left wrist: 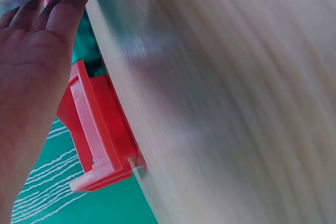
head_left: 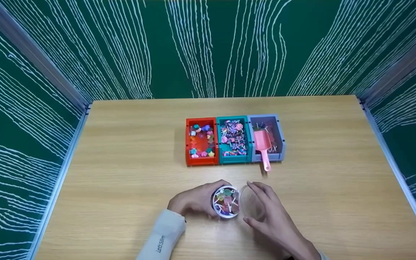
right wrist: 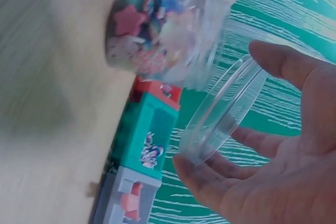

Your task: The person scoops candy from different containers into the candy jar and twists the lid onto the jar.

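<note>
In the head view my left hand [head_left: 199,198] grips a clear round jar [head_left: 226,203] from its left side. The jar's mouth is uncovered and shows small colourful charms inside; the right wrist view shows the jar [right wrist: 157,38] from the side, with a pink star among them. By its rim, my right hand [head_left: 278,218] holds a transparent round lid [head_left: 252,205] between thumb and fingers. The lid [right wrist: 224,111] is tilted and sits just right of the jar's mouth. Only part of the left hand [left wrist: 31,72] shows in the left wrist view, the jar being mostly cut off.
Beyond the hands stand three joined bins: red [head_left: 201,162], teal [head_left: 235,159] and grey-purple [head_left: 280,144], each with small charms. A pink scoop [head_left: 263,144] lies in the grey-purple bin, its handle over the front edge. Green panels [head_left: 222,47] surround the wooden table [head_left: 128,155].
</note>
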Available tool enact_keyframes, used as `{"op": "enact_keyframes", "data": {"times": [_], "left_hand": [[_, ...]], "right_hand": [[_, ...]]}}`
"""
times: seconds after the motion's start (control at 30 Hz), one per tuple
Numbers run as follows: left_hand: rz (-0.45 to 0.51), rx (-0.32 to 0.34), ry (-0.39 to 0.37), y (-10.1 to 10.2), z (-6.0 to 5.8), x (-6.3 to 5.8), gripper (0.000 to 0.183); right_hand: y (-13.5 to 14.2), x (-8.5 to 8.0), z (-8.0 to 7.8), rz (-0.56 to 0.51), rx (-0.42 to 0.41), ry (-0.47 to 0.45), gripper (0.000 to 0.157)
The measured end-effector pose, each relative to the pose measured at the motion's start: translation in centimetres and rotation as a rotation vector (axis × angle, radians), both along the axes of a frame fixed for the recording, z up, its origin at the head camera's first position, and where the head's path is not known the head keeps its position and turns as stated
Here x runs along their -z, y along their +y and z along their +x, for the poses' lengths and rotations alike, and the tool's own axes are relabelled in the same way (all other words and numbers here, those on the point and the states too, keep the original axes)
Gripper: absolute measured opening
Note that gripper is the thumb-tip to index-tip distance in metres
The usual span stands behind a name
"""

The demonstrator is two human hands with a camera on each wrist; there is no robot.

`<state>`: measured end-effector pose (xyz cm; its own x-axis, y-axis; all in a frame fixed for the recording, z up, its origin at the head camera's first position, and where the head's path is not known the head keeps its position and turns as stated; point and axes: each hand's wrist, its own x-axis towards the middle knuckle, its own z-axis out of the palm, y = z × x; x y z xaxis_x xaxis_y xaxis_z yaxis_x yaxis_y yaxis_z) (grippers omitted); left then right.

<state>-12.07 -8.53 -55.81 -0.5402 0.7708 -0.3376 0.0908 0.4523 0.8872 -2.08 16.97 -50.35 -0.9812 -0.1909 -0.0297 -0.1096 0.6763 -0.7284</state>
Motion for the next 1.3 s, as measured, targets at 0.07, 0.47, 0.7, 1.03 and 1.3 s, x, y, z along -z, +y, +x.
{"op": "enact_keyframes", "data": {"times": [0.07,0.47,0.7,1.03,1.3], "left_hand": [[0.004,0.005,0.007,0.1,0.0,0.1,0.084],[0.05,0.034,0.058,0.8,0.0,0.5,0.092],[-0.021,0.026,0.062,1.1,0.1,0.4,0.102],[0.022,0.036,0.044,1.1,0.1,0.5,0.106],[0.052,0.032,0.059,1.1,0.1,0.7,0.103]], "right_hand": [[-0.3,-0.1,0.0,0.012,-0.027,0.001,0.096],[-1.8,0.2,-1.2,0.076,-0.274,0.116,0.098],[-2.1,0.4,-2.1,0.181,-0.386,0.159,0.093],[-2.4,-0.2,-3.0,0.258,-0.469,0.082,0.087],[-2.8,0.0,-3.2,0.313,-0.493,0.264,0.069]]}}
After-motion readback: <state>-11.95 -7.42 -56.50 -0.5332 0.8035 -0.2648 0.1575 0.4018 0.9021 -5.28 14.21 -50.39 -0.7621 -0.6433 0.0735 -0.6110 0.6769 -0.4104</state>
